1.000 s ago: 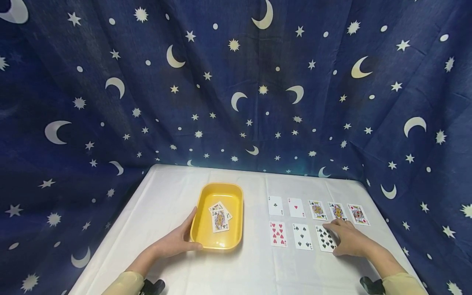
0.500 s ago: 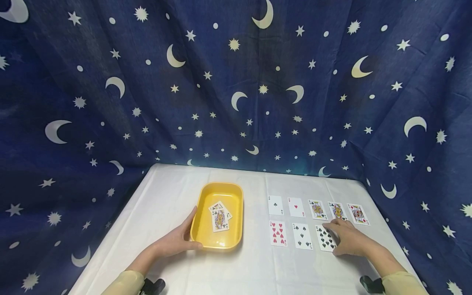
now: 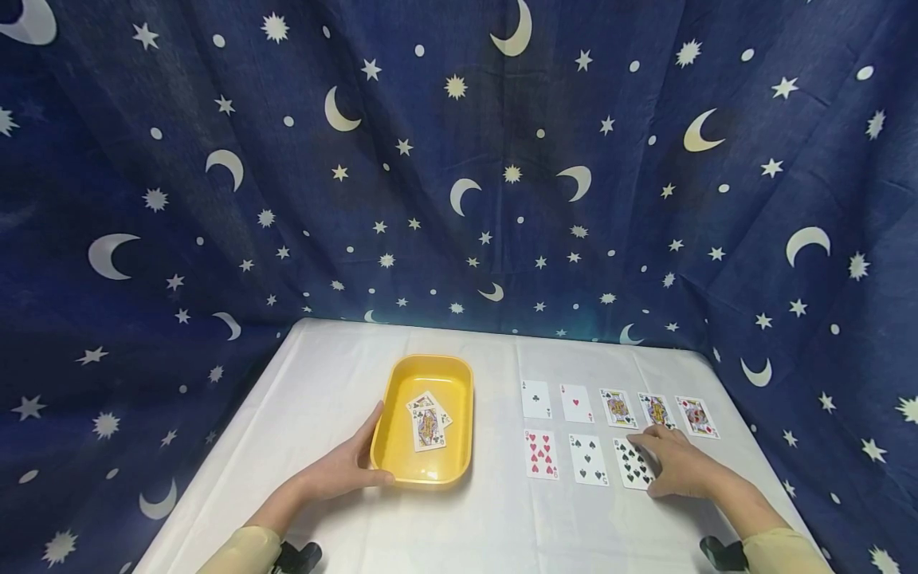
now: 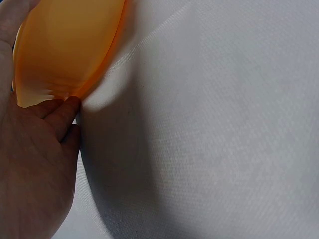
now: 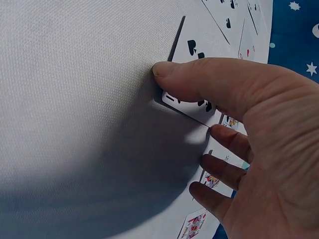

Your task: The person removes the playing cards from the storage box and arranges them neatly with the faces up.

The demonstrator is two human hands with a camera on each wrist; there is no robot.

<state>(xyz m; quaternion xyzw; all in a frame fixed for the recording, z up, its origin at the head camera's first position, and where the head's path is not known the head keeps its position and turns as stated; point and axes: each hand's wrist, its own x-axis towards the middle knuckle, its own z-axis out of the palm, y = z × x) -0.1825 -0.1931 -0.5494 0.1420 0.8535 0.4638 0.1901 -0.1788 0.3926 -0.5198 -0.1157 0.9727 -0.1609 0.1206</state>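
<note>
My left hand (image 3: 340, 470) holds the near left corner of a yellow tray (image 3: 462, 399), thumb along the near side and fingers along the left. In the left wrist view the fingertips press against the orange-looking wall of the tray (image 4: 75, 45). Inside it lie a face card (image 3: 429, 430) and another card half beneath. My right hand (image 3: 677, 462) grips a ten of spades (image 3: 631, 462) lying face up. The right wrist view shows the thumb over that card (image 5: 187, 37), with the index fingertip at its edge; the other fingers are spread.
Left of the ten of spades lie a five of spades (image 3: 588, 460) and a nine of hearts (image 3: 541, 454). Behind runs a row with an ace of clubs (image 3: 535, 400), an ace of hearts (image 3: 576, 404) and face cards (image 3: 697, 417). A blue star-patterned curtain (image 3: 430, 239) surrounds the white-covered table (image 3: 344, 359).
</note>
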